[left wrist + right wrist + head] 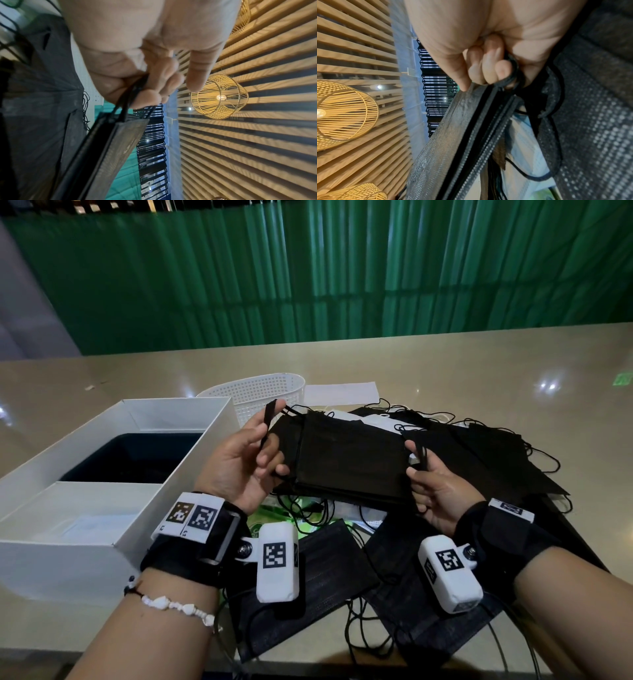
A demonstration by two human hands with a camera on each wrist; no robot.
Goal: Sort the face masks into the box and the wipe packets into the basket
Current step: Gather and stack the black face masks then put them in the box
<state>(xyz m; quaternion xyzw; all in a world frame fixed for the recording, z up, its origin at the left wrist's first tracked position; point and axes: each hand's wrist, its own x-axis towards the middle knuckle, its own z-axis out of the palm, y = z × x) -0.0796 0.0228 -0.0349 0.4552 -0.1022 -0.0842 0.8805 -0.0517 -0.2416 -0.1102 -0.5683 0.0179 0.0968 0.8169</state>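
A stack of black face masks (349, 460) hangs stretched between my two hands above the table. My left hand (246, 453) grips the ear loops at its left end, fingers curled round the black cords (135, 88). My right hand (431, 481) pinches the loops at the right end (511, 75). The white box (113, 460) stands open at the left with a dark inside. The white perforated basket (260, 395) stands behind it. More black masks (479, 453) lie in a heap on the table, with white and green wipe packets (308, 515) partly hidden beneath them.
A white sheet of paper (342, 393) lies behind the heap. Two dark masks (325, 573) lie near the table's front edge under my wrists, with loose cords trailing. A green curtain (308, 275) closes off the far side of the beige table (513, 364).
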